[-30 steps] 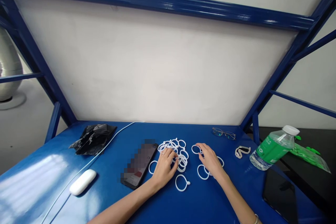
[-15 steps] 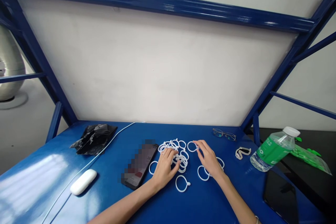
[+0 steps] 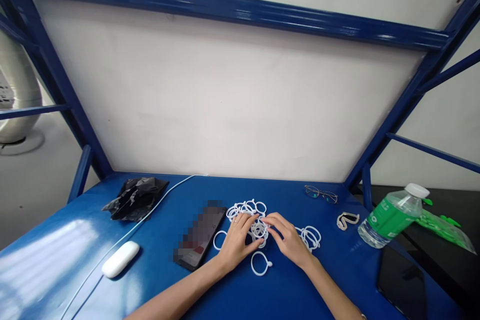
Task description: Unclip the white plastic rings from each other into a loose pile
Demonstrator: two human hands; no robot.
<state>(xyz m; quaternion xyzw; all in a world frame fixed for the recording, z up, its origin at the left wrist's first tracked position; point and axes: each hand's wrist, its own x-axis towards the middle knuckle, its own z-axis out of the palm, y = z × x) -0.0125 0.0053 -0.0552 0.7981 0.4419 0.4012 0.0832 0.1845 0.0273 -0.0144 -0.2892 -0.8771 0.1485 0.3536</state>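
Note:
Several white plastic rings with small knobs, like shower curtain rings, lie heaped on the blue table. My left hand rests over the heap's left side, its thumb and fingers apart around some of them. From the right, my right hand pinches one white ring near its knob, held over the heap. That ring lies close to my left fingertips; whether they touch it I cannot tell. A single ring lies nearer me. More rings lie beyond my right wrist, and one is left of my left hand.
On the left are a phone, a white case, a pale cable and a crumpled black bag. Eyeglasses, a white strap-like item, a water bottle and a dark tablet are at right.
My right hand has moved left and slightly nearer me, bringing its ring from the heap's right side to over the heap. My left hand stays nearly in place, its thumb slightly further out.

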